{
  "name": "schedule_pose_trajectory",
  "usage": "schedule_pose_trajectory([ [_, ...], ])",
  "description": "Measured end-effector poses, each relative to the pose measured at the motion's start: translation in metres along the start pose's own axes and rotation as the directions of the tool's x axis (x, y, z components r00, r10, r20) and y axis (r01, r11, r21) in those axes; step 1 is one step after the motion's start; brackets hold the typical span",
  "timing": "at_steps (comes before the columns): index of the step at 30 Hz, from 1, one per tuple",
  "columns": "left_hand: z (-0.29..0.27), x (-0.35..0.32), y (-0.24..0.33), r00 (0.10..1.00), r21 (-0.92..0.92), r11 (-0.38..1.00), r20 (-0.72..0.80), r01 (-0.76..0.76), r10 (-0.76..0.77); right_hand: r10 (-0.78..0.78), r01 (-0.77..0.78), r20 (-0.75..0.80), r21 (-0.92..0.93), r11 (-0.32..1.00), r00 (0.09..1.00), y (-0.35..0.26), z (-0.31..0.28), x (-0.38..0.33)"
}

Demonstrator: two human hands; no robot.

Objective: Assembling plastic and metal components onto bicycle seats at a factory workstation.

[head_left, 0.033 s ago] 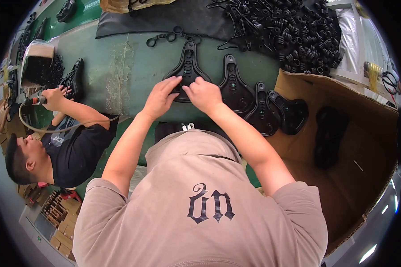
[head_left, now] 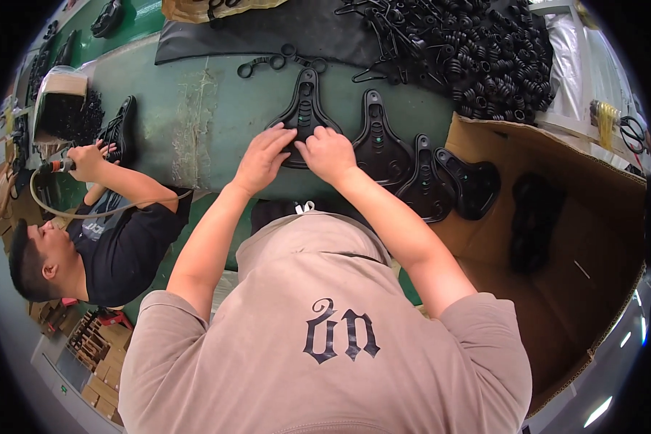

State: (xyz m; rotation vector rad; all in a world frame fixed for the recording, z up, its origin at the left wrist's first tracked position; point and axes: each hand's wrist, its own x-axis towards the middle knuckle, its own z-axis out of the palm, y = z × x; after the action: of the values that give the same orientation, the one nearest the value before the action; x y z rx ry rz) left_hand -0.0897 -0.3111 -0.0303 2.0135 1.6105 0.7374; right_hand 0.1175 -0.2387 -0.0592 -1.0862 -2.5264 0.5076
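Note:
A black bicycle saddle shell (head_left: 305, 105) lies on the green work table with its narrow nose pointing away from me. Over its broad end is my left hand (head_left: 262, 158), fingers stretched onto the shell and thumb apart from them. My right hand (head_left: 330, 153) is closed at the same end, fingers curled and thumb close to the index finger; whatever is between them is hidden. Several similar shells stand in a row to the right, the nearest a black saddle shell (head_left: 380, 148) beside my right hand. Each bears a small green mark.
Black coil springs (head_left: 495, 65) and bent wire frames (head_left: 398, 36) are heaped at the far right. Black ring-ended parts (head_left: 271, 61) lie beyond the shell. An open cardboard box (head_left: 477, 249) stands at right. On the left, a co-worker (head_left: 116, 239) holds a hosed tool (head_left: 58, 166).
My right hand has shifted very slightly to the left at the shell's broad end. Otherwise the two frames look alike.

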Motion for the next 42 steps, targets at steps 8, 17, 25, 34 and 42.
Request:
schedule_pose_trajectory([
  [8,0.005,-0.017,-0.029,1.000,-0.046,0.999,0.021,-0.006,0.007,-0.164,0.164,-0.124,-0.010,0.986,0.979,0.011,0.000,0.011],
  [17,0.005,-0.003,-0.039,0.989,-0.051,0.994,0.101,-0.100,0.105,-0.219,0.196,0.188,0.131,0.972,0.957,0.021,-0.014,0.040],
  [25,-0.006,-0.025,-0.033,0.967,0.054,0.991,0.230,-0.120,0.105,-0.007,-0.149,-0.339,-0.431,0.890,0.941,0.128,-0.102,0.156],
  [34,-0.017,0.066,-0.085,0.950,0.351,0.900,-0.262,0.257,-0.169,0.242,-0.259,-0.091,-0.364,0.895,0.966,0.186,-0.083,0.192],
  [42,-0.002,0.096,-0.161,0.886,0.425,0.797,-0.023,0.428,-0.464,0.574,-0.249,-0.298,0.684,0.686,0.762,0.117,-0.234,0.132],
])
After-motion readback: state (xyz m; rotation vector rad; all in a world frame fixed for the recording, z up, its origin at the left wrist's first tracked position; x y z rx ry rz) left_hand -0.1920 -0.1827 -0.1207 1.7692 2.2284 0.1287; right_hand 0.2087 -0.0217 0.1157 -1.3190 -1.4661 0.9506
